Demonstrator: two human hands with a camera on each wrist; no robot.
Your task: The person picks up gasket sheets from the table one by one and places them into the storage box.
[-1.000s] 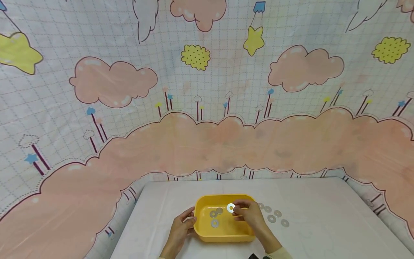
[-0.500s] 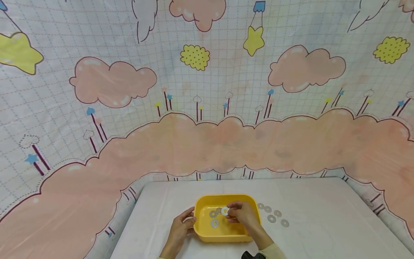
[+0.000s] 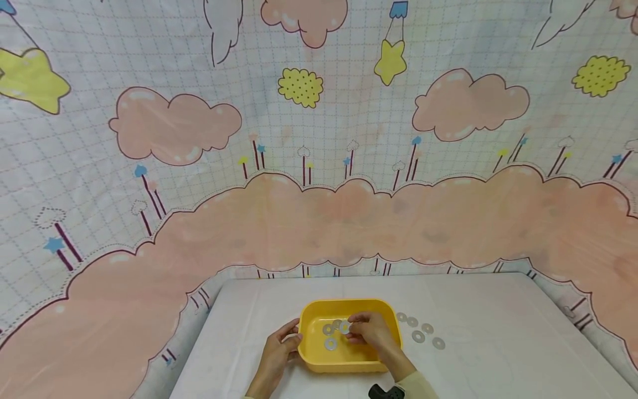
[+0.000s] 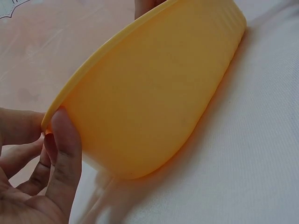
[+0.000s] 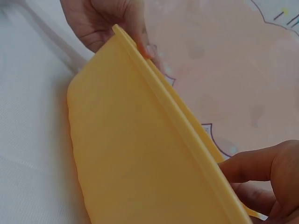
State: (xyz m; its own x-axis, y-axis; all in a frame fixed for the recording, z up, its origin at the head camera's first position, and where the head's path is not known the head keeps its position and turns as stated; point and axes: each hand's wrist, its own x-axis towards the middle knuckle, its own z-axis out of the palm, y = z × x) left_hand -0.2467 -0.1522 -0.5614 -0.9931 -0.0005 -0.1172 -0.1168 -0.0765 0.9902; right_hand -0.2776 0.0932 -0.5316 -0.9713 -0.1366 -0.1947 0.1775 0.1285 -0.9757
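Note:
In the head view, a yellow plastic tray [image 3: 349, 367] stands on the white-covered table. My left hand [image 3: 279, 346] grips its left end; the left wrist view shows the thumb [image 4: 67, 140] against the outer wall and a finger at the rim. Over the inside of the tray, my right hand [image 3: 371, 331] pinches a flat metal washer [image 3: 341, 328] between thumb and fingertips. Left of that washer, more washers [image 3: 330, 349] lie on the tray floor, one partly covered. In the right wrist view the tray wall [image 5: 126, 126] hides the fingertips and the washer.
To the right of the tray, several loose washers [image 3: 418, 341] lie on the table. A black device [image 3: 386, 392] sits by the right sleeve [image 3: 417, 385]. Behind the table hangs a cloth [image 3: 319, 221] printed with clouds and stars.
Over the last second my right hand has moved left and slightly lower with the washer, towards the washers in the tray. My left hand has stayed on the tray's end.

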